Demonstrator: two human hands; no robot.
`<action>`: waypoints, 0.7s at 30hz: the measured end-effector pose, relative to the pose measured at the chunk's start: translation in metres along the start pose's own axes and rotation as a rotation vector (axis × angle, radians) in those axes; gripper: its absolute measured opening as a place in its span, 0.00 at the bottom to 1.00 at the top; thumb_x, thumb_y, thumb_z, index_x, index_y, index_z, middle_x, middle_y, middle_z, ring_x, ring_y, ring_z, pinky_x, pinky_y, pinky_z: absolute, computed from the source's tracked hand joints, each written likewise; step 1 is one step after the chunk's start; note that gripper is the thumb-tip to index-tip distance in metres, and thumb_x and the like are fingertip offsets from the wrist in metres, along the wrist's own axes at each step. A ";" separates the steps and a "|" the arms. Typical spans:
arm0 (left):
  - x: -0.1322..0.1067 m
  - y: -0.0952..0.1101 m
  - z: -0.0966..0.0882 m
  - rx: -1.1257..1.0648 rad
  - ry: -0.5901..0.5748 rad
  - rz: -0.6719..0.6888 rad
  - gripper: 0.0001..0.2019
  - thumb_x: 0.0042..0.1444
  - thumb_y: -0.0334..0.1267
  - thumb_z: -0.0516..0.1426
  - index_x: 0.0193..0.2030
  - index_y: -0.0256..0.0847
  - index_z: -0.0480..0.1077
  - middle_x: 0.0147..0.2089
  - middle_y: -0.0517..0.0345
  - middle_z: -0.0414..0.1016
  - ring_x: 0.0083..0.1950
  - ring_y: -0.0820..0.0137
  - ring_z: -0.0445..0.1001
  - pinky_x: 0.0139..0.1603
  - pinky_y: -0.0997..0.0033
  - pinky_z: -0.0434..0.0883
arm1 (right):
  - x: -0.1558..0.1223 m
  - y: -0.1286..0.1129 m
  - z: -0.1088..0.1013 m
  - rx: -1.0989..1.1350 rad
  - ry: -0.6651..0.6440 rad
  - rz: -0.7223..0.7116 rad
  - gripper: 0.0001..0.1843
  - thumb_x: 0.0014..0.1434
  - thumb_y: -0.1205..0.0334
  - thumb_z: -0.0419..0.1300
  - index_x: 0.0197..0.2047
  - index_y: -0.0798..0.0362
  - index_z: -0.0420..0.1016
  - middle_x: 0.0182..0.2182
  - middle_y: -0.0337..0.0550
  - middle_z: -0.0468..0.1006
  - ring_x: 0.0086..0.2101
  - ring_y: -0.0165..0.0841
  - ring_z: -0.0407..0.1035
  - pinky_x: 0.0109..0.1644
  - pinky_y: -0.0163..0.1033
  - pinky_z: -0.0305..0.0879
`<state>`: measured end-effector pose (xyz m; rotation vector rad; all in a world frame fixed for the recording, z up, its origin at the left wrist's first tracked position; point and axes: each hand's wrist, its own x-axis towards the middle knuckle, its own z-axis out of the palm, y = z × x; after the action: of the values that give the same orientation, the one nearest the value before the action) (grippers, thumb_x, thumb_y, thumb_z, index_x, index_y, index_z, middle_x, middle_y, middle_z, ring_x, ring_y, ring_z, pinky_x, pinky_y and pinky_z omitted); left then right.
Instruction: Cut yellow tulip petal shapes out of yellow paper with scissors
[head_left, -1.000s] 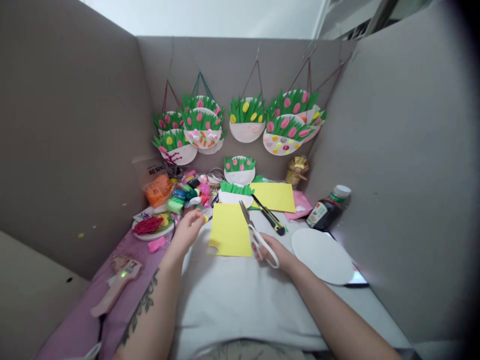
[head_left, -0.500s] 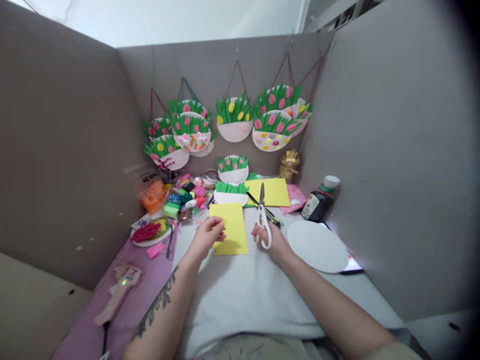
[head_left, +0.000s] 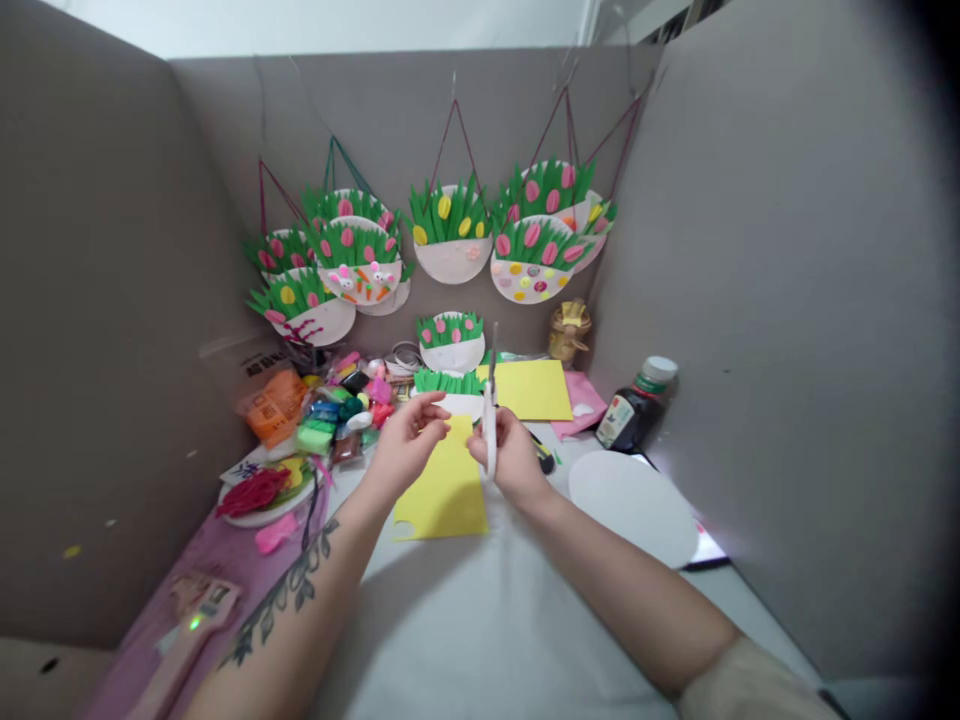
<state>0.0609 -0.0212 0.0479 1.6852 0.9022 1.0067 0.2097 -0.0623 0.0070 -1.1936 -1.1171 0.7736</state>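
Observation:
My left hand (head_left: 405, 448) pinches the top edge of a yellow paper sheet (head_left: 442, 490) and lifts it off the white cloth (head_left: 480, 620). The sheet has a small notch cut in its lower left corner. My right hand (head_left: 510, 455) grips white-handled scissors (head_left: 490, 420), blades pointing up, right beside the sheet's upper right edge. Both hands are close together above the middle of the table.
A second yellow sheet (head_left: 532, 388), a white paper plate (head_left: 634, 492) and a dark bottle (head_left: 634, 405) lie to the right. Coloured craft bits (head_left: 330, 400) and a plate of yarn (head_left: 259, 492) sit left. Decorated half-plates (head_left: 450, 235) hang on the cardboard back wall. A glue gun (head_left: 191, 620) lies near left.
My left hand moved from the craft pile to the yellow sheet and raised its top edge. My right hand swung the scissors upright and brought them to the sheet.

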 end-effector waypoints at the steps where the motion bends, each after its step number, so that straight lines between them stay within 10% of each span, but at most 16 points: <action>1: 0.005 0.000 -0.002 -0.024 -0.004 -0.014 0.20 0.51 0.39 0.56 0.51 0.38 0.67 0.38 0.54 0.72 0.38 0.71 0.71 0.37 0.72 0.69 | 0.005 -0.002 0.003 0.021 0.020 -0.006 0.15 0.43 0.58 0.62 0.30 0.51 0.58 0.23 0.31 0.66 0.23 0.27 0.62 0.29 0.34 0.61; 6: 0.028 -0.007 -0.009 0.050 -0.191 -0.068 0.14 0.50 0.44 0.59 0.39 0.36 0.73 0.31 0.57 0.72 0.30 0.73 0.69 0.28 0.75 0.67 | 0.028 -0.004 0.016 0.035 -0.005 -0.023 0.18 0.43 0.55 0.64 0.29 0.50 0.57 0.24 0.34 0.68 0.25 0.29 0.64 0.31 0.35 0.63; 21: 0.041 -0.004 -0.030 -0.384 0.182 -0.223 0.10 0.45 0.40 0.62 0.30 0.38 0.66 0.27 0.61 0.70 0.27 0.76 0.68 0.30 0.76 0.69 | 0.008 0.014 0.025 -0.042 -0.589 0.219 0.28 0.49 0.34 0.58 0.33 0.51 0.58 0.30 0.43 0.70 0.30 0.33 0.64 0.30 0.37 0.61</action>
<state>0.0492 0.0270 0.0598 1.1615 0.9223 1.1104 0.1895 -0.0432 -0.0050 -1.1661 -1.4970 1.3309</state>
